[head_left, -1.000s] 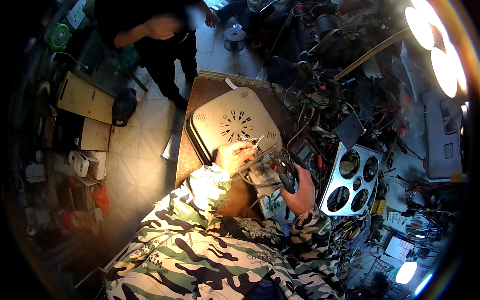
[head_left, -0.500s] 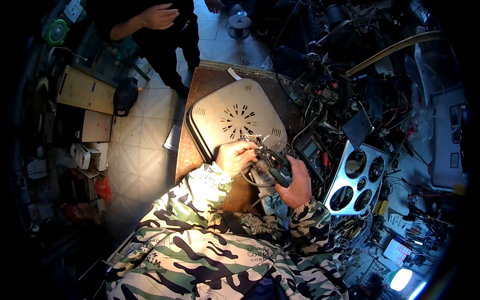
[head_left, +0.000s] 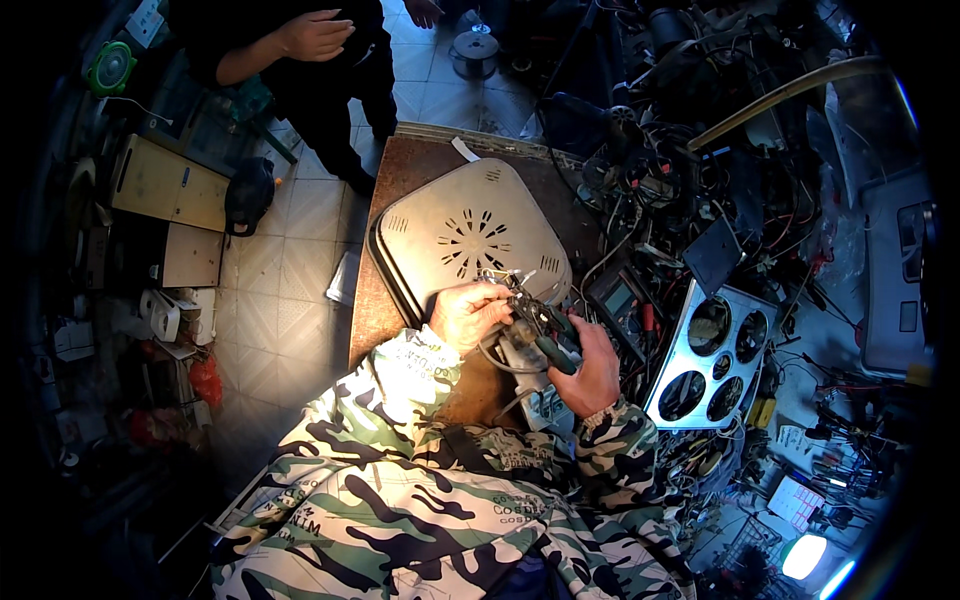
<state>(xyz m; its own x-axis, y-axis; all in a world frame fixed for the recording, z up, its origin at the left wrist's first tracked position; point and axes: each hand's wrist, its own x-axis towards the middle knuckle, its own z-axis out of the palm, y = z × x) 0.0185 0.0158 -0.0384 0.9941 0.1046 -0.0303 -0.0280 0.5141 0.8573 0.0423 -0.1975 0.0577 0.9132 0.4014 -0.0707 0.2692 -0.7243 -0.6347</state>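
My left hand (head_left: 465, 318) is closed in a pinch on a small part with thin wires (head_left: 512, 284), its exact kind too small to make out. In my right hand (head_left: 594, 372) are pliers with dark green handles (head_left: 556, 352), their jaws pointing toward the left fingertips. Both hands work over the near corner of a square beige appliance (head_left: 425, 225) that lies with its vented face up. A grey cable (head_left: 497, 362) loops below the hands. Whether the plier jaws touch the part is hard to see.
The appliance lies on a brown wooden table (head_left: 366, 318). At right are a silver panel with round holes (head_left: 735, 310), a meter with a screen (head_left: 621, 302) and tangled wires. A co-worker in dark clothes (head_left: 300, 85) stands beyond the table's far left. A lamp (head_left: 803, 557) glows at lower right.
Both hands keep almost the same place and grip, with the pliers still at the small part. The whole view has shifted very slightly.
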